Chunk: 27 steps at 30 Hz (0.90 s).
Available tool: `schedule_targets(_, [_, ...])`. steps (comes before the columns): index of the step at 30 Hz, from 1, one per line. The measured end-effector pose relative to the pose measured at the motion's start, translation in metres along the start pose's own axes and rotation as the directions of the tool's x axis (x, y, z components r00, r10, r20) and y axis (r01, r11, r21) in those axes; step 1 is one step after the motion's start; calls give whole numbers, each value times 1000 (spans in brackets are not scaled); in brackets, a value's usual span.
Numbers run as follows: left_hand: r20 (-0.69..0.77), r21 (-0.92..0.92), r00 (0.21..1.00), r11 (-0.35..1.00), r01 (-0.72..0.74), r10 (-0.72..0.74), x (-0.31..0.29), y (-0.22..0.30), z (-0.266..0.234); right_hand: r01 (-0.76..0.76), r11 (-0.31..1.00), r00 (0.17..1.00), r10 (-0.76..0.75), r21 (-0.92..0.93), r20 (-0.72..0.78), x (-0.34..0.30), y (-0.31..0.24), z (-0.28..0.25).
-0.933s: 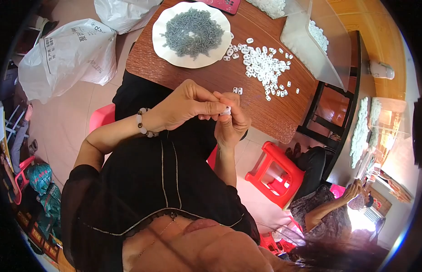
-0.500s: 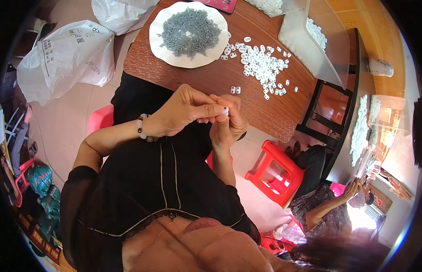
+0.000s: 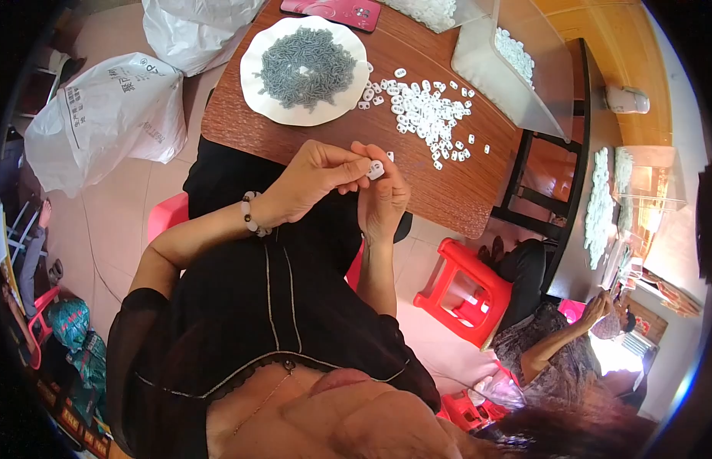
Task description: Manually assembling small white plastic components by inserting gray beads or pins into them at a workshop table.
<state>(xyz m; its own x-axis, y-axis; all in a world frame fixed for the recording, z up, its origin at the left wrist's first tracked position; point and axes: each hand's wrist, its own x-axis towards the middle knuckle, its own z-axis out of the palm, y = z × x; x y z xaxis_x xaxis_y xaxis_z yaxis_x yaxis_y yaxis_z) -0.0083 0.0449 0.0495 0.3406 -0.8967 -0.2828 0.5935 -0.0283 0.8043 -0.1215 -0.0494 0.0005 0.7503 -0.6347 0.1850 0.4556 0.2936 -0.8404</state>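
Observation:
Above my lap, close to the table's near edge, both hands meet around a small white plastic piece with dark openings point(image 3: 376, 169). My left hand point(image 3: 314, 180), with a bead bracelet at the wrist, is closed in a pinch at the piece's left side. The fingers of my right hand point(image 3: 384, 200) bend around its other side, closed on it too. Whether anything smaller sits between the fingertips is hidden. Beyond the hands, similar white pieces point(image 3: 432, 115) lie in a loose heap on the brown table point(image 3: 256, 139).
A scalloped white plate point(image 3: 252, 92) holds many small grey rod-shaped pieces point(image 3: 306, 65). Behind it lies a red phone point(image 3: 333, 14). A clear bin point(image 3: 516, 88) stands at the right with white pieces. A red stool point(image 3: 463, 294) and a seated person point(image 3: 551, 344) are at right; white sacks point(image 3: 111, 122) at left.
The white piece has turned in my fingers, and more of its face with the openings shows. My right fingers have straightened somewhat. The whole view has shifted slightly.

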Motion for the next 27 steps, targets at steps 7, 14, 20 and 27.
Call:
schedule_targets(7, [38, 61, 998, 997, -52, 49, 7, -9, -1, -102, 991, 994, 104, 92, -19, -1, 1, -10])
schedule_targets(14, [22, 69, 999, 996, -50, 49, 13, -11, 4, -53, 995, 998, 54, 81, -14, 2, 0, -13])
schedule_targets(20, [25, 88, 997, 993, -78, 76, 12, -11, 11, 13, 1000, 998, -12, 13, -63, 3, 0, -14])
schedule_targets(27, [32, 23, 993, 994, -111, 110, 13, -13, 15, 50, 999, 991, -49, 4, -126, 2, 2, -12])
